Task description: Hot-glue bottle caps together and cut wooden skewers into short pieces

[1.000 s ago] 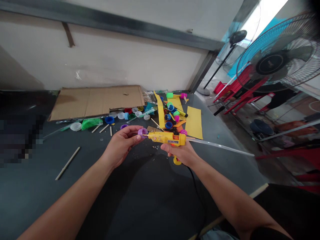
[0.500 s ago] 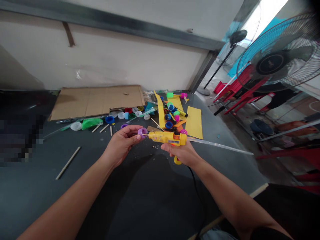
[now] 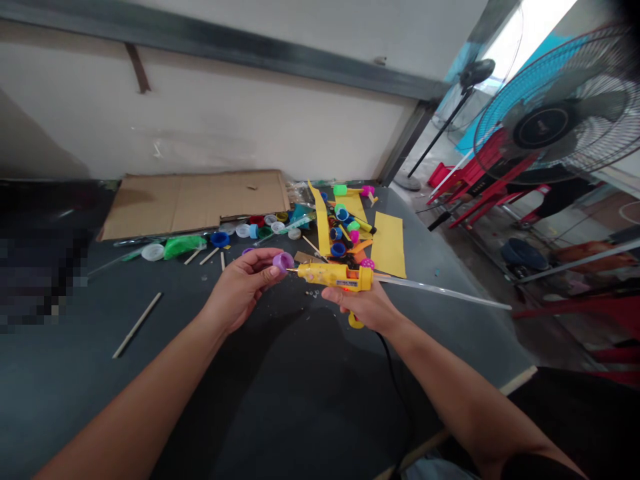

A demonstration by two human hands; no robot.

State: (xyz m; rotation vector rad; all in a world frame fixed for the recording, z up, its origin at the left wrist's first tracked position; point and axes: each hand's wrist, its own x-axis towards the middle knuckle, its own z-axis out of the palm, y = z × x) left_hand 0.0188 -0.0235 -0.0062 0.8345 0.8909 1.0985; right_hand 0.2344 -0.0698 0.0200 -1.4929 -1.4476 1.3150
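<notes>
Between the thumb and fingers of my left hand (image 3: 245, 283) is a small purple bottle cap (image 3: 283, 262), its open side turned toward the right. My right hand (image 3: 367, 305) grips a yellow hot glue gun (image 3: 333, 275) by its handle, and a red light glows on it. The metal nozzle points left and sits at the cap's rim; whether it touches is too small to tell. A long clear glue stick (image 3: 445, 293) juts from the back of the gun. Another purple cap (image 3: 248, 252) lies partly hidden behind my left fingers.
A flat cardboard sheet (image 3: 190, 200) lies along the wall. Colored caps, a green plastic bag (image 3: 185, 247) and yellow card (image 3: 389, 243) spread across the back of the dark table. A loose wooden stick (image 3: 137, 325) rests at left. A fan (image 3: 543, 127) stands right, beyond the table.
The purple cap in my left hand has shifted slightly left and up, away from the nozzle, and its opening is turned a little. The glue gun has stayed nearly still.
</notes>
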